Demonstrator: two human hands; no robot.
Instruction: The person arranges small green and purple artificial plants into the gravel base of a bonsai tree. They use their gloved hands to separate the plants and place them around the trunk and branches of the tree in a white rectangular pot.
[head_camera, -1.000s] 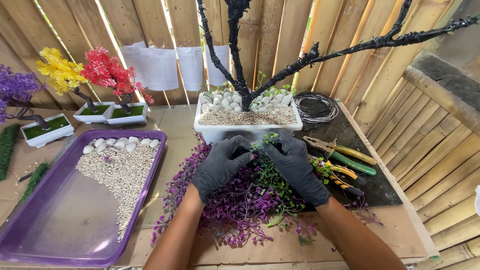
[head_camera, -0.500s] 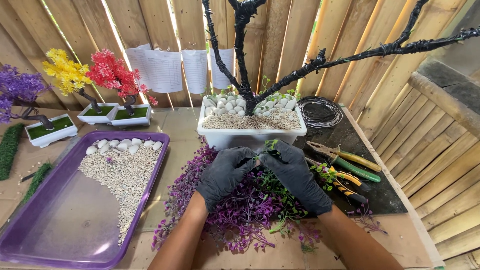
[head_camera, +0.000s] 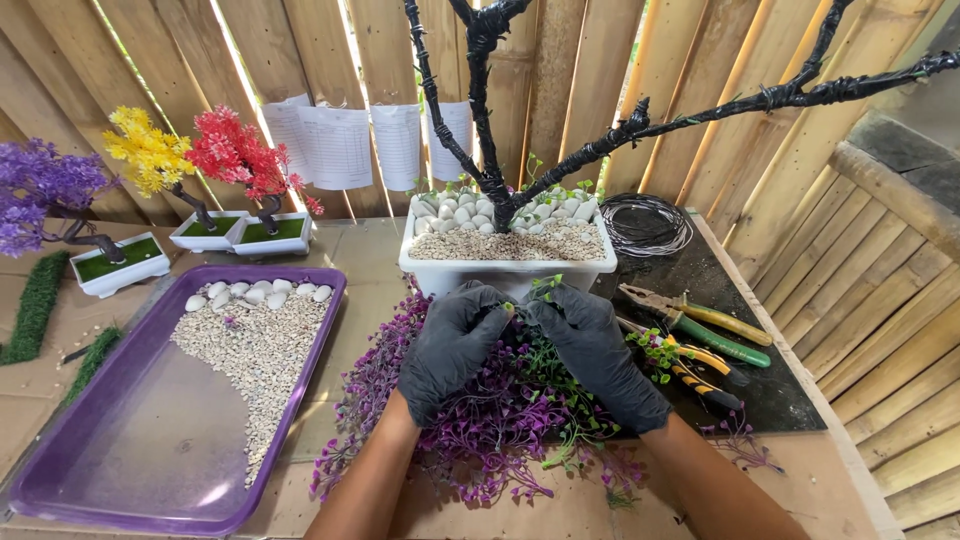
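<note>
Head view: a wooden worktable, taken from left to right.
Far left: small purple tree (head_camera: 45, 190), yellow tree (head_camera: 150, 152) and red tree (head_camera: 235, 150), each in a white pot.
Left: purple tray (head_camera: 120, 470) holding gravel and white pebbles along its far end.
Left hand (head_camera: 452, 345): black-gloved, fingers curled, fingertips pinching the near end of a green sprig (head_camera: 540, 292).
Sprig position: between the two hands, just above the purple foliage pile (head_camera: 480, 420) and just in front of the white planter (head_camera: 505, 262); its leafy tip points up and away from the person.
Right hand (head_camera: 592, 350): black-gloved, fingers closed on the same sprig from the other side; both hands equally near.
Centre back: black wrapped trunk (head_camera: 485, 110) rising from the planter, bare branches spreading right.
Right: wire coil (head_camera: 648, 225), green-handled pliers (head_camera: 705, 325) and yellow-handled cutters (head_camera: 700, 365) on a dark mat.
</note>
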